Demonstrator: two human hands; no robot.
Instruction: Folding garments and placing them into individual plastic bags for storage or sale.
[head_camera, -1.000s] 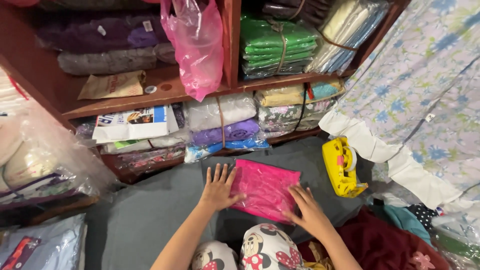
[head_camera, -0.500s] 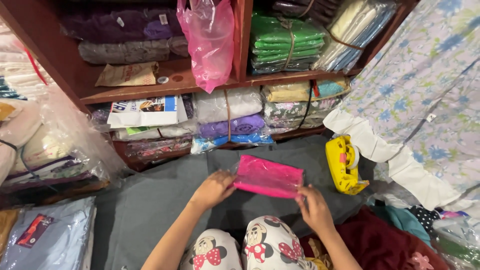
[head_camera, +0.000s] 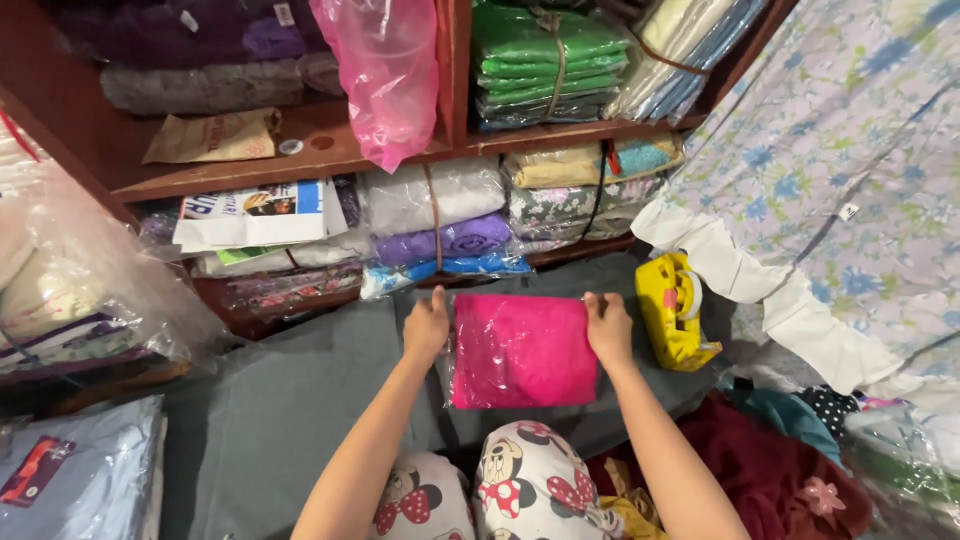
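We pinch the pink packet's (head_camera: 522, 350) upper corners, left hand (head_camera: 428, 326) and right hand (head_camera: 608, 328) each in a closed grip; yellow tape dispenser (head_camera: 676, 310) lies just beside our right hand.

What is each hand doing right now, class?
Left hand: closed on the left edge of the pink packet.
Right hand: closed on the packet's right edge.

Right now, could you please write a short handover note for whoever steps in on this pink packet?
Left hand: gripping the upper left edge of the flat pink fabric packet in clear plastic wrap.
Right hand: gripping its upper right edge.
The packet lies flat on the grey cloth, in front of the wooden shelf; a yellow plastic tape dispenser sits to its right.
Done: fabric is inside the wrap.
Left: the top edge looks unsealed; I cannot tell for sure.
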